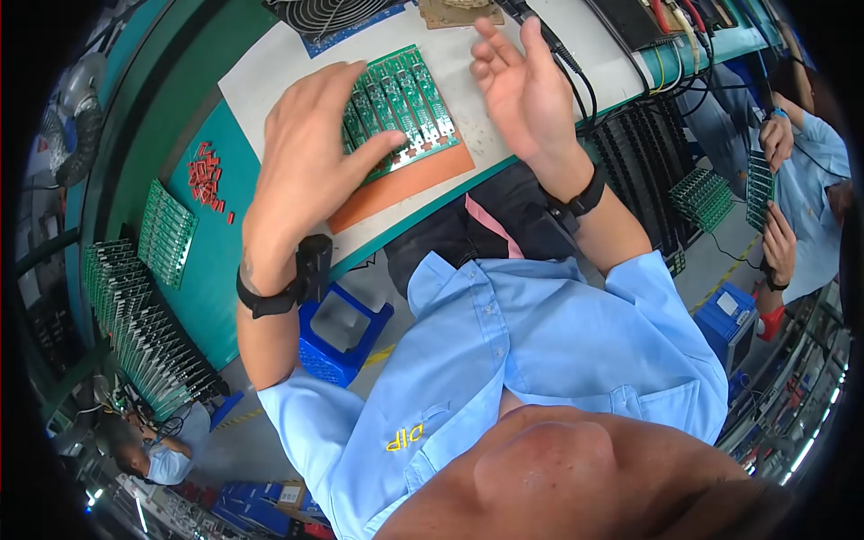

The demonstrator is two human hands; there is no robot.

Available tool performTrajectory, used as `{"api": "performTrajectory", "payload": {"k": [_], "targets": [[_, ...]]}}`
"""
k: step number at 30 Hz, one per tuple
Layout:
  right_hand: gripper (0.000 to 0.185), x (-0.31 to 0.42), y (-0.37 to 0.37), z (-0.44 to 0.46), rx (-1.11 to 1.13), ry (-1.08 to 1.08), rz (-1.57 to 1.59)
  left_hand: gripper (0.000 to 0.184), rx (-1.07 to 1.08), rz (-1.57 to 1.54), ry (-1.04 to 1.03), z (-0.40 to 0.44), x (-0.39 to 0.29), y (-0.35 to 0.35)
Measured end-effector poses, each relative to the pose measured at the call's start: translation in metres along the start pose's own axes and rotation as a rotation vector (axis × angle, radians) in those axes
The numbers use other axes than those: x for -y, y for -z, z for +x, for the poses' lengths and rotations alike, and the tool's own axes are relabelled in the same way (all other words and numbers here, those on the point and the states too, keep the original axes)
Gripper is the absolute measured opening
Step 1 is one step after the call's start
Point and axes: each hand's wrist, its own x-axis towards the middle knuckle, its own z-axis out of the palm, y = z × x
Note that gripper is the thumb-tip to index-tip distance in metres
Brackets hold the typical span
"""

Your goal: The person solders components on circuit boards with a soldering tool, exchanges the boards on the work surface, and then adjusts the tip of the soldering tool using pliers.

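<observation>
A green circuit board panel [409,99], made of several narrow boards side by side, lies on a white sheet with an orange-brown mat [405,190] partly under it. My left hand [310,153] is over the panel's left part, thumb apart from the fingers and lying across the board. Those fingers hide its left side; how firmly they touch it cannot be made out. To the right of the panel, my right hand [524,94] is raised, palm turned inward, with its fingers loosely bent, thumb apart and nothing visible in it.
Small red parts [207,175] lie loose on the green bench at left. Near them are another panel [166,234] and a rack of upright boards [144,324]. Black cables [576,76] hang at right. A co-worker's hands [777,144] hold a board. A blue stool [342,333] stands below.
</observation>
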Motion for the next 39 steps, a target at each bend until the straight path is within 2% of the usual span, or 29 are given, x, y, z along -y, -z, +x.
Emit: {"api": "performTrajectory", "payload": {"k": [1,4,5,8,9,12,16,17,20,25,28,32,39], "targets": [[0.043,0.002,-0.003,0.001,-0.004,-0.001,-0.002,0.064,0.002,-0.004,0.001,0.005,-0.003,-0.005],[0.078,0.003,-0.020,0.005,-0.183,0.186,-0.284,0.062,-0.036,0.034,-0.094,0.025,-0.004,-0.023],[0.078,0.005,-0.012,0.006,-0.187,0.181,-0.287,0.062,-0.032,0.029,-0.090,0.029,-0.003,-0.027],[0.044,0.026,0.034,0.001,0.171,0.537,-0.496,0.058,-0.009,-0.012,-0.075,0.037,0.001,-0.037],[0.044,0.034,0.039,-0.003,0.170,0.532,-0.500,0.058,-0.007,-0.017,-0.071,0.037,0.002,-0.038],[0.044,0.056,0.045,-0.033,0.097,0.678,-1.163,0.053,-0.029,-0.058,-0.025,0.031,0.000,-0.040],[0.044,0.065,0.035,-0.040,0.146,0.499,-1.352,0.050,-0.063,-0.044,-0.043,0.026,0.003,-0.043],[0.044,0.064,0.037,-0.040,0.149,0.498,-1.352,0.050,-0.064,-0.044,-0.041,0.025,0.002,-0.042],[0.041,0.060,0.048,-0.038,0.210,0.578,-0.886,0.050,-0.069,-0.031,-0.027,0.025,0.000,-0.041],[0.030,0.066,0.039,-0.061,0.248,0.517,-1.093,0.049,-0.063,-0.040,-0.018,0.024,-0.001,-0.041],[0.036,0.069,0.032,-0.059,0.484,0.387,-1.198,0.049,-0.063,-0.026,-0.014,0.023,-0.001,-0.041],[0.035,0.067,0.031,-0.056,0.551,0.404,-1.223,0.049,-0.067,-0.026,-0.007,0.022,-0.001,-0.042],[0.037,0.061,0.029,-0.051,0.542,0.427,-1.282,0.049,-0.070,-0.022,-0.008,0.022,0.000,-0.043]]}}
